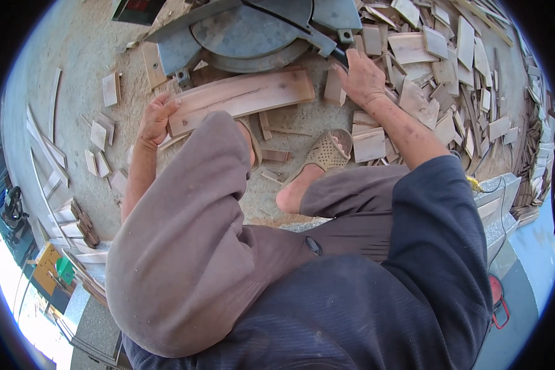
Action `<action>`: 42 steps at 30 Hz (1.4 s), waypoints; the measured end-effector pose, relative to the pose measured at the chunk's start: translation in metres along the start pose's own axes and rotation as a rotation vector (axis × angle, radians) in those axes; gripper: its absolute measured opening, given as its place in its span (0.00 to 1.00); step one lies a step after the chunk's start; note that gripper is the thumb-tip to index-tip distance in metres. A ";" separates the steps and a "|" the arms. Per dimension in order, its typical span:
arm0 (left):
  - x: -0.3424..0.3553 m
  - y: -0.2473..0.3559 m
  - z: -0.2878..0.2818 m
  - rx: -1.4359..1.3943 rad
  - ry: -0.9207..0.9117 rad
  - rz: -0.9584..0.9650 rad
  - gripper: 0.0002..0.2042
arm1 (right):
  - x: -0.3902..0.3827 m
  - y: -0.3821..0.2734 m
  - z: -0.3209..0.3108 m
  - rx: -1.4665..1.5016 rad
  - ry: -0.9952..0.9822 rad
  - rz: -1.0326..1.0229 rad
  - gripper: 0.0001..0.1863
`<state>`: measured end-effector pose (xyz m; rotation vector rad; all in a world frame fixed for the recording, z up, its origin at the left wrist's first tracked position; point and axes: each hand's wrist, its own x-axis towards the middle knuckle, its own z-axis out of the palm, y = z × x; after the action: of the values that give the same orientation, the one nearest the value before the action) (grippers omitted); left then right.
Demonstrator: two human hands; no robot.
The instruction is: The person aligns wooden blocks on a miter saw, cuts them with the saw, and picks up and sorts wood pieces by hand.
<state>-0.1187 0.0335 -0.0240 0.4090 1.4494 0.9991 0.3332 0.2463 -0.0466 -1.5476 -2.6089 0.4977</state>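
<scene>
A wooden board (246, 92) with a dark crack along it lies crosswise in front of a grey metal saw base (246, 34) with a round turntable and a slot. My left hand (158, 115) is closed on the board's left end. My right hand (357, 77) grips the black handle (340, 57) that sticks out from the front right of the saw base. My seated legs are below, the left knee close to the board, the right foot in a beige sandal (327, 151).
Loose wood offcuts (438, 46) heap up on the right, with more scattered pieces (98, 134) at the left. A yellow plug with a cord (475, 184) is at my right. A green container (65, 269) and a yellow panel (47, 265) show at lower left, a red object (499, 296) at lower right.
</scene>
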 end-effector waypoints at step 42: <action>-0.036 0.007 0.034 -0.104 -0.068 0.017 0.12 | -0.158 -0.088 -0.044 0.234 -0.911 -0.162 0.18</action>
<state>-0.0827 0.0212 0.0089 0.3766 1.3291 1.0591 0.3464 0.0815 0.0391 -1.1759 -3.0300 1.7553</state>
